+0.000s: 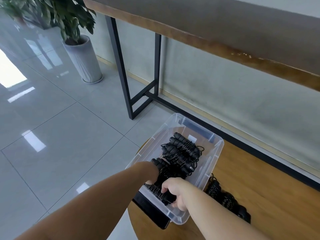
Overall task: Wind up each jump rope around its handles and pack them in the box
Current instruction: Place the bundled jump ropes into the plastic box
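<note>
A clear plastic box (217, 149) stands on a round wooden table (259, 184). Inside it lie several wound black jump ropes (181, 151) with black handles. Both my hands reach into the near end of the box. My right hand (174, 193) curls its fingers round a wound black rope bundle (161, 192) low in the box. My left hand (150, 172) is mostly hidden behind its wrist; it seems to hold the far end of the same bundle. Another wound black jump rope (225, 198) lies on the table just right of the box.
A black lid or tray (149, 208) sticks out under the box's near edge. Beyond the box are a tall wooden counter (207, 28) on black metal legs (124, 80), a frosted glass wall and a potted plant (83, 56) on the grey tiled floor.
</note>
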The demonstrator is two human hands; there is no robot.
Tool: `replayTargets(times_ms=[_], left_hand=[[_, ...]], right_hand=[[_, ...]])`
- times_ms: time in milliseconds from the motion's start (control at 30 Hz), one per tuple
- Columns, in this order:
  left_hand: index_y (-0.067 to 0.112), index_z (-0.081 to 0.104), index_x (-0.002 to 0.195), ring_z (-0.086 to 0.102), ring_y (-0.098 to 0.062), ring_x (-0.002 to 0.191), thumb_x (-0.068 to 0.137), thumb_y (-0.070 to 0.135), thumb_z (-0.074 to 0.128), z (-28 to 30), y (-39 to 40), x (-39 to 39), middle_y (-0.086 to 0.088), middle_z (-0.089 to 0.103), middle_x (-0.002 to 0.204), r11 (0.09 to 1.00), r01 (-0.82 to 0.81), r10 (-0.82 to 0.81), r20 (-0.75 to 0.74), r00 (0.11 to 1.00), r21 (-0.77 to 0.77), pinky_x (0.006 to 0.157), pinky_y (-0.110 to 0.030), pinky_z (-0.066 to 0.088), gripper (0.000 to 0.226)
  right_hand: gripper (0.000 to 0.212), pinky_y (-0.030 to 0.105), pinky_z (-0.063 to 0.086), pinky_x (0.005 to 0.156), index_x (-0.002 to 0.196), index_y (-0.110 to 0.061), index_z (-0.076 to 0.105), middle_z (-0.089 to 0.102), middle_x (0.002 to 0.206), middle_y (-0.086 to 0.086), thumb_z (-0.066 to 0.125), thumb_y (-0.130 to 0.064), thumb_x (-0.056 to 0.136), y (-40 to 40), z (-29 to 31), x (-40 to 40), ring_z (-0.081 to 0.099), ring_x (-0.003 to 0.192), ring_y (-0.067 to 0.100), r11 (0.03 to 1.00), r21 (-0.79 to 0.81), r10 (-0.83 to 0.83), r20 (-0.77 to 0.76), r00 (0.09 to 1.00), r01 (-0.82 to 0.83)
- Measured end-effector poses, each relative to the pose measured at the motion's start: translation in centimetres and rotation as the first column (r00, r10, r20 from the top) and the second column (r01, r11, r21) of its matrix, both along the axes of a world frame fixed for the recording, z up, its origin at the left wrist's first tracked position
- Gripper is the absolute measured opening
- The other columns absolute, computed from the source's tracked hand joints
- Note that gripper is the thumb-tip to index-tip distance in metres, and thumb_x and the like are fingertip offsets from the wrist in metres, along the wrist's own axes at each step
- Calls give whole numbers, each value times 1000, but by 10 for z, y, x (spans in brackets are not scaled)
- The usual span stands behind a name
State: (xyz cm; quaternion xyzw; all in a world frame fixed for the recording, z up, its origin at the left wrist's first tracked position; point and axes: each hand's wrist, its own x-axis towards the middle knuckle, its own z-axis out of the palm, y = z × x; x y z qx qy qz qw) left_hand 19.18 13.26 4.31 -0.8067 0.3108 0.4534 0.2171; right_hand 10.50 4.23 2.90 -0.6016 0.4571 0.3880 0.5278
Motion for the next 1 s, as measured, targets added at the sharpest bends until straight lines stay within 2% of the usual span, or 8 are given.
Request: replayTargets(times_ms=[133,267,433,567,633,800,900,1000], left_hand=[[1,62,118,57,-27,110,97,5,48,5,0,-5,-10,55,99,999,-36,36,11,999,-16,100,-35,46,25],[-1,63,120,58,-27,120,94,5,54,11,-1,-11,-15,62,126,999,-26,30,82,996,-48,99,-37,51,28],[10,67,107,63,-16,96,94,11,57,22,-12,-16,2,63,96,998,-46,55,193,980,-53,83,-27,55,16],[14,59,87,59,-21,85,93,9,46,40,-46,-26,-1,59,88,935,-147,251,311,917,-323,70,-29,46,15],[11,64,102,62,-28,101,98,15,43,45,-68,-31,-8,65,107,804,-260,442,246,863,-535,79,-33,48,21],[7,67,100,63,-26,96,101,15,39,65,-140,-87,-6,66,99,432,-381,608,-47,792,-818,72,-29,47,29],[9,69,100,60,-20,78,99,17,46,51,-174,-122,-8,69,94,162,-591,699,-331,634,-790,60,-25,45,24],[11,69,104,66,-24,91,95,22,52,14,-195,-158,-8,71,102,-44,-769,753,-527,395,-638,82,-34,56,22]], right_hand=[[37,38,45,93,126,-3,47,34,148,21,53,-5,89,4,4,5,45,109,34,997,19,82,-39,996,-81],[54,49,41,107,146,-2,32,16,158,25,50,-5,95,-10,13,6,36,133,44,996,28,85,-52,995,-84],[55,44,35,114,148,5,29,18,159,23,49,-5,97,-32,38,4,28,143,41,991,124,38,41,998,-43],[38,39,48,104,133,0,48,45,142,21,56,-5,96,-80,70,0,47,134,36,990,125,-100,305,947,64],[34,37,52,97,129,4,51,55,130,22,56,-5,97,-109,81,-3,57,122,33,982,123,-179,384,906,142],[18,32,60,79,110,4,62,69,102,17,58,-4,94,-185,92,-33,70,90,24,967,79,-249,500,829,243],[10,32,60,77,99,0,66,70,89,12,60,-6,93,-217,83,-58,70,79,20,971,47,-226,515,827,236],[12,31,60,73,97,-2,69,73,91,11,62,-10,93,-241,57,-85,72,82,20,976,-9,-186,488,853,218]])
